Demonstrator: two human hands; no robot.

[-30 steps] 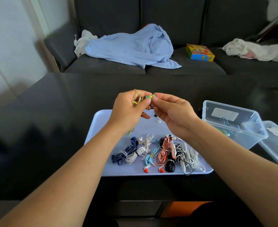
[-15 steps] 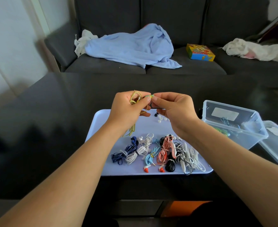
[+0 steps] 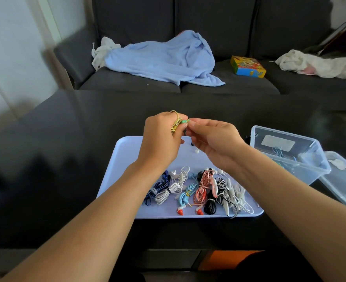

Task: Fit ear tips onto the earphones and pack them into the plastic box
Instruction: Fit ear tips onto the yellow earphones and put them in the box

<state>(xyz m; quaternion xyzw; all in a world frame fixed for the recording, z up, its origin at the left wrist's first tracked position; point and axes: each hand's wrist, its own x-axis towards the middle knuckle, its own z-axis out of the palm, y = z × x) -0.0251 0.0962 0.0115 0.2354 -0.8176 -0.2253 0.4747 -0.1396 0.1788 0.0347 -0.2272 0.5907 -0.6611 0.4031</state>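
My left hand [image 3: 161, 139] grips a coiled yellow earphone [image 3: 176, 124] above the far end of the lilac tray [image 3: 127, 157], its green bud [image 3: 184, 121] sticking out between thumb and forefinger. My right hand [image 3: 212, 139] pinches at that bud from the right; any ear tip in its fingers is hidden. Several bundled earphones [image 3: 198, 190] in blue, white, pink and black lie along the tray's near edge. Loose ear tips [image 3: 196, 151] lie under my hands. The clear plastic box [image 3: 288, 153] stands open to the right with some earphones inside.
The box lid [image 3: 345, 180] lies right of the box at the dark table's edge. Behind the table a grey sofa holds a blue towel [image 3: 164, 60], a colourful carton [image 3: 247, 67] and white cloths [image 3: 318, 65].
Both hands stay together over the tray. My right hand has turned a little, its fingers now reaching to the green bud's tip. The yellow cable hanging under my left hand is gathered up.
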